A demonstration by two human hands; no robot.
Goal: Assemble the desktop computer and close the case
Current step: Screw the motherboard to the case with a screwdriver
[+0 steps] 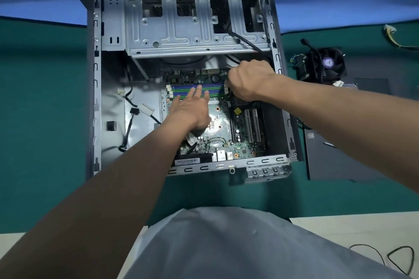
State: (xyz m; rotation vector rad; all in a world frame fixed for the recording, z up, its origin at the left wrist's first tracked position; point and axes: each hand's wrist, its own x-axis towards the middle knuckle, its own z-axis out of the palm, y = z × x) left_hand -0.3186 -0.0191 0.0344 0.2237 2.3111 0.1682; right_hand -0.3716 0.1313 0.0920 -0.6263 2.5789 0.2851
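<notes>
Two hands are inside the open computer case [95, 97], which lies on its side on the green desk [34, 120]. Left hand [192, 108]: fingers straight and spread, tips resting on the memory slots [197, 90] of the motherboard [222, 124]; it holds nothing. Right hand [249, 81]: fingers curled tight at the right end of those slots, beside a black cable [246, 44] coming down from the drive cage [181, 29]; what it grips, if anything, is hidden. Judged step: making a connection on the board. The next move calls for square, moderate pressure without flexing the board. Cooler fan [326, 65] and side panel [340, 154] lie on the desk to the right, not yet fitted.
</notes>
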